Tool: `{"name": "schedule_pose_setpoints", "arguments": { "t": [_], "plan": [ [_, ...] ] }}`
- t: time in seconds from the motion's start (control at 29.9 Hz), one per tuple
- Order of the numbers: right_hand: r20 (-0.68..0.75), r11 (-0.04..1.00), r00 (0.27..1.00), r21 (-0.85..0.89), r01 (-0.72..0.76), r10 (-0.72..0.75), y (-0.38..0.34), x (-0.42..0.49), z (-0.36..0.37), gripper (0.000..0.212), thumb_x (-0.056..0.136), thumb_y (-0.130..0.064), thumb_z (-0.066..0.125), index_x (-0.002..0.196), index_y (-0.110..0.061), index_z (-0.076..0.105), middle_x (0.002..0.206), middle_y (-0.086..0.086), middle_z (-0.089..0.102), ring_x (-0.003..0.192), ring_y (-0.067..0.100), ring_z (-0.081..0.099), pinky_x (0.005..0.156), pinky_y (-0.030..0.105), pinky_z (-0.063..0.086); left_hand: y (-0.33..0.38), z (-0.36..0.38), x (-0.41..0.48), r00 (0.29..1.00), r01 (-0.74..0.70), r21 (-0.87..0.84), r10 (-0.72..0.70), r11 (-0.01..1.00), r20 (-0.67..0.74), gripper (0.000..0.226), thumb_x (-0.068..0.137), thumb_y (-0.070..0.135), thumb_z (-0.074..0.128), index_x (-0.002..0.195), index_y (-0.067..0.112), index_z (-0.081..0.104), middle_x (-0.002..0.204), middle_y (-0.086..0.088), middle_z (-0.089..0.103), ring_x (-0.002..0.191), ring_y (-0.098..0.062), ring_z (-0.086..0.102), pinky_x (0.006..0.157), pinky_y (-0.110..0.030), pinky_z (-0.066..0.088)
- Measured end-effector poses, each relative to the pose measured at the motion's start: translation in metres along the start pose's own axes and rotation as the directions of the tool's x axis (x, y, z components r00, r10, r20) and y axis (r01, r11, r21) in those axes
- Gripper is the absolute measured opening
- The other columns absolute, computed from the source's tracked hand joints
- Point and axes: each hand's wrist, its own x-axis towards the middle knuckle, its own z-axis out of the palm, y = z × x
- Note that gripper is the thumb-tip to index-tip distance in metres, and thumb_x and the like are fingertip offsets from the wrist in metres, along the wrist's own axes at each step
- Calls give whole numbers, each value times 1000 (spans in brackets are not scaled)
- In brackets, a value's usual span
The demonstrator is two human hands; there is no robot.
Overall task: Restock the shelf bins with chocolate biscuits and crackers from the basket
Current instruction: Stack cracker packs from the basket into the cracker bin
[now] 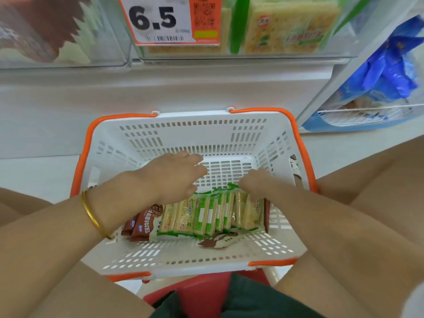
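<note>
Gathering entry: cracker packs (206,216), green-and-white, stand on edge in 1 row across the near half of the basket (183,127); chocolate biscuit packs (142,226) lie at the row's left end, with 1 more in front. Left hand (172,177): fingers straight and loosely spread above the basket floor, thumb near the row's left end, holding nothing. Right hand (254,182): knuckles over the row's far right edge, fingers bent down out of sight; grip cannot be told. Destination: clear cracker bin (229,53) on the shelf above, beside the price tag (160,19). Handling advice: close both hands on the row's 2 ends and squeeze inward so the slippery wrappers lift as 1 block, leaving the brown packs out.
</note>
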Motion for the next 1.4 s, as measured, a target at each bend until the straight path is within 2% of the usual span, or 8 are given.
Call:
{"name": "schedule_pose_setpoints", "arguments": {
  "t": [0.1, 0.27, 0.4, 0.6, 0.74, 0.97, 1.17, 1.4],
  "plan": [
    [-25, 961, 996, 262, 92, -88, 17, -13, -39, 32, 83, -20, 71, 70, -19, 42, 78, -3, 46, 79, 18, 48, 71, 27, 42, -5, -3, -1, 999, 35, -73, -34, 997, 20, 49, 99, 37, 39, 145, 22, 30, 152, -1, 27, 136, -21, 29, 110, -39, 31],
    [-215, 582, 976, 789, 197, -38, 43, -76, -113, 27, 81, -17, 74, 73, -14, 48, 76, 1, 55, 70, 14, 59, 65, 27, 55, -14, -21, -9, 990, 115, -357, -137, 927, -37, 55, 98, 37, 46, 146, 17, 29, 149, -4, 34, 133, -21, 36, 108, -34, 32],
    [-365, 370, 931, 864, 341, -6, 45, -131, -147, 21, 83, -8, 70, 76, -14, 50, 67, -2, 61, 66, 8, 62, 67, 26, 54, -18, -46, -24, 958, 100, -556, -231, 825, -171, 56, 94, 35, 56, 143, 16, 36, 146, -3, 41, 128, -20, 44, 101, -29, 35],
    [-533, 187, 838, 841, 508, 117, 38, -186, -164, 13, 84, -10, 67, 87, -13, 55, 73, 4, 64, 70, 16, 63, 66, 28, 55, -19, -78, -56, 898, -66, -724, -275, 687, -343, 11, 88, 17, 64, 96, 12, 58, 86, 0, 59, 75, -17, 57, 62, -26, 48],
    [-653, 222, 730, 756, 615, 202, 31, -217, -175, 26, 81, -9, 69, 103, -17, 58, 88, 2, 64, 71, 15, 63, 61, 26, 54, -16, -111, -80, 860, -141, -722, -277, 678, -428, 17, 88, 19, 64, 104, 13, 62, 92, 0, 63, 76, -15, 61, 68, -30, 54],
    [-543, 34, 315, 537, 843, 778, 99, -236, -232, 19, 78, -18, 70, 94, -12, 62, 91, 11, 69, 89, 32, 66, 80, 53, 52, -29, -196, -83, 328, -116, -424, -369, 898, -870, 43, 91, 29, 55, 131, 13, 49, 117, -4, 57, 109, -20, 53, 95, -35, 42],
    [-327, 176, 63, 649, 740, 943, 151, -181, -293, 20, 80, -19, 69, 88, -19, 51, 98, 4, 62, 91, 20, 63, 83, 42, 55, -56, -217, -51, 560, 105, -242, -258, 965, -787, 71, 83, 53, 17, 129, 12, 53, 129, -13, 56, 122, -34, 46, 104, -48, 35],
    [-433, 276, 141, 760, 588, 890, 185, -127, -331, 31, 89, -15, 63, 118, -9, 52, 103, -1, 50, 99, 16, 52, 82, 21, 43, -61, -216, -29, 585, 203, -268, -336, 942, -739, 51, 97, 46, 17, 125, 24, 52, 131, 4, 53, 123, -23, 41, 99, -43, 30]
  ]
}}
